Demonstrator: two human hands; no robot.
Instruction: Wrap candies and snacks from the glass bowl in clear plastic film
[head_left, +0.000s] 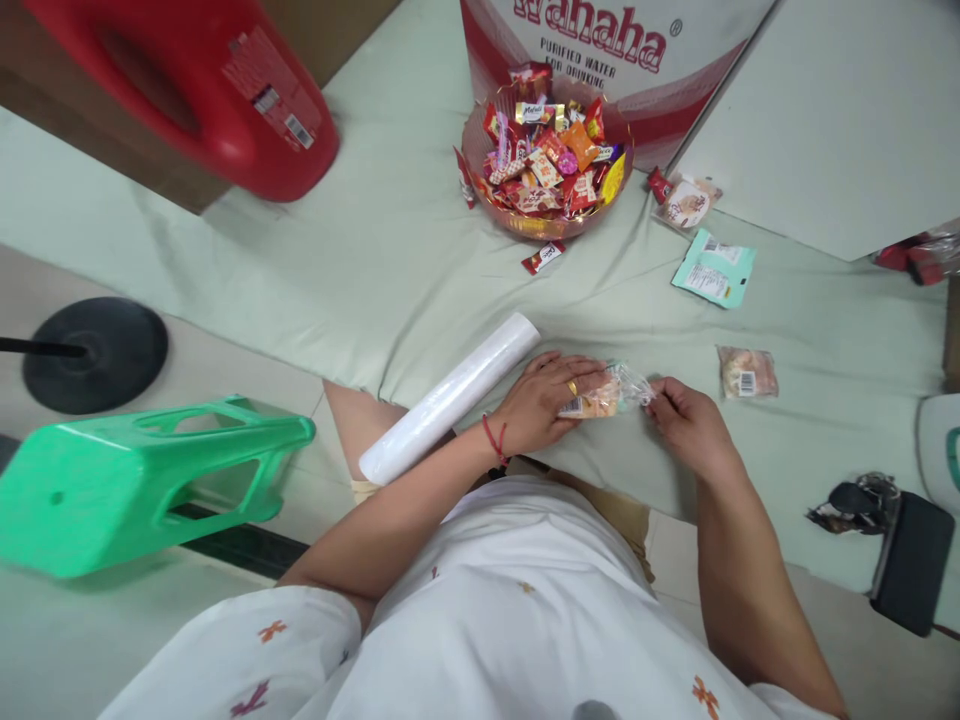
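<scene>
My left hand [544, 395], with a ring and a red string bracelet, lies over a clear plastic bag [636, 388] and holds it against the cloth. Orange and pale green snack packaging with a barcode shows through the plastic; my fingers hide part of it. At the bag's gathered right end, my right hand [686, 420] is closed in a pinch on the plastic. A white plastic roll [450, 400] lies slantwise beside my left forearm. To the right of my right hand sits a small snack packet [748, 372], with a mint-green packet [716, 268] farther back.
A glass bowl [510, 222] of wrapped sweets stands before a drinking-water carton [570, 45]. One sweet [543, 257] and a round biscuit packet [686, 203] lie near it. A red jug [247, 110] is at back left, a green stool [82, 490] at left, a black phone-like object [911, 563] at right.
</scene>
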